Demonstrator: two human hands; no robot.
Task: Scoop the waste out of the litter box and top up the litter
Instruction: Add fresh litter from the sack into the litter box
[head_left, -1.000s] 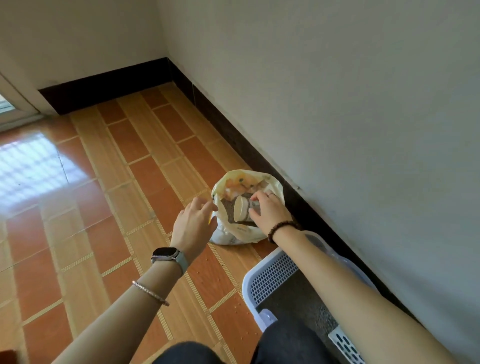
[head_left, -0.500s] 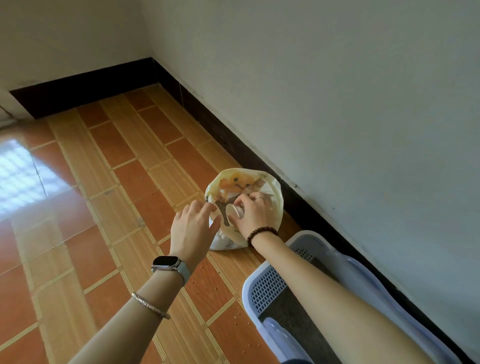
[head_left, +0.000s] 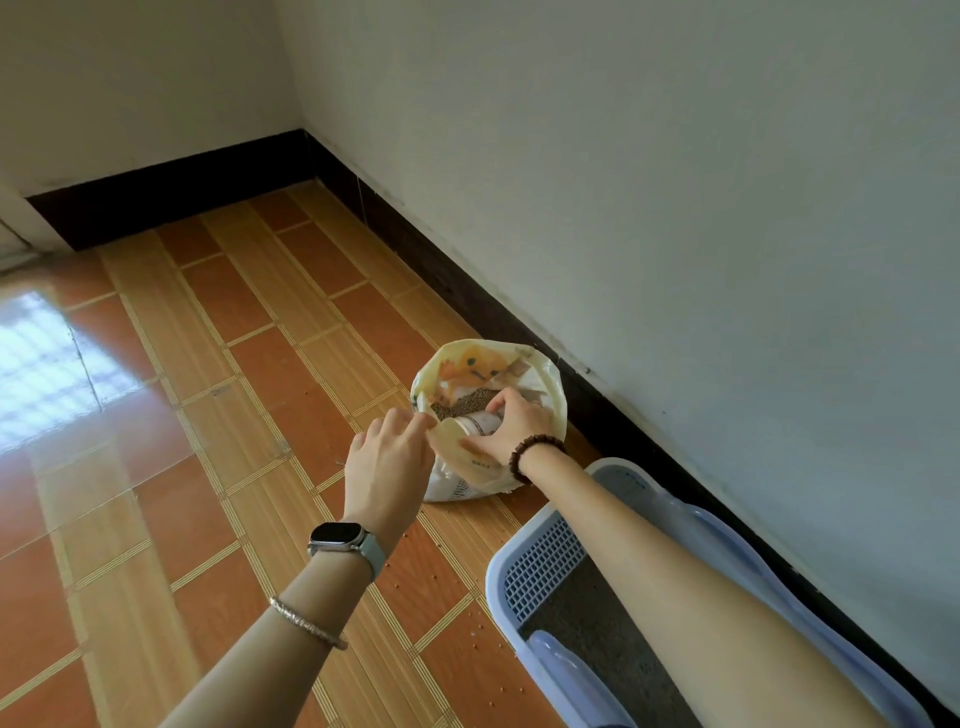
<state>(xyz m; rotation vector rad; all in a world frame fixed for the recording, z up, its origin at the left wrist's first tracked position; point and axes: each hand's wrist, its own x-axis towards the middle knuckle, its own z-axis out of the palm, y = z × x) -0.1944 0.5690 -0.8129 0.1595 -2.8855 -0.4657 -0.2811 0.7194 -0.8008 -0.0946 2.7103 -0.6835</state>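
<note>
one cup (head_left: 480, 423) (inside litter bag (head_left: 551, 402)) within right fingers (head_left: 500, 401); left fingers (head_left: 414, 423) pinch rim (head_left: 440, 434).

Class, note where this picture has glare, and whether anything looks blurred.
Head view: gridded window glare washes out the floor tiles at far left; the litter bag, left hand and right hand look sharp, without motion smear; the wall is softly, evenly lit.

Right hand (head_left: 511, 428) pushed cup (head_left: 480, 422) deeper into litter bag (head_left: 549, 382).
</note>
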